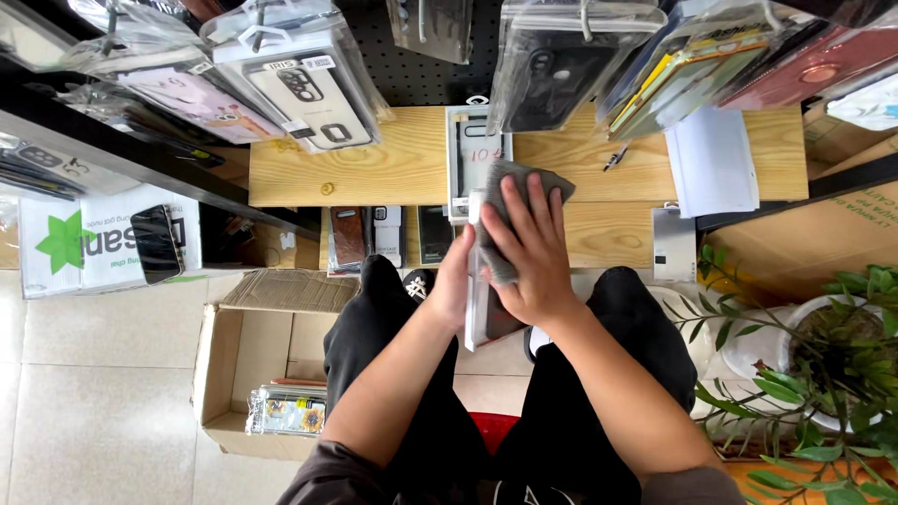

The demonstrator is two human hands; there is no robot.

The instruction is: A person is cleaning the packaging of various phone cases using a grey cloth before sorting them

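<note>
My left hand (454, 281) grips the left edge of a clear-packaged phone case (488, 313) held upright over my lap. My right hand (531, 251) lies flat on a grey cloth (520, 180), pressing it against the front of that package. The cloth covers most of the package's face. Another packaged phone case (466, 150) lies on the wooden shelf (374, 164) just beyond my hands.
Several bagged phone cases (304, 84) hang overhead from a black pegboard (421, 75). An open cardboard box (253, 355) with packaged cases sits on the tiled floor at left. A potted green plant (832, 365) stands at right. A pen (615, 157) and white papers (713, 161) lie on the shelf.
</note>
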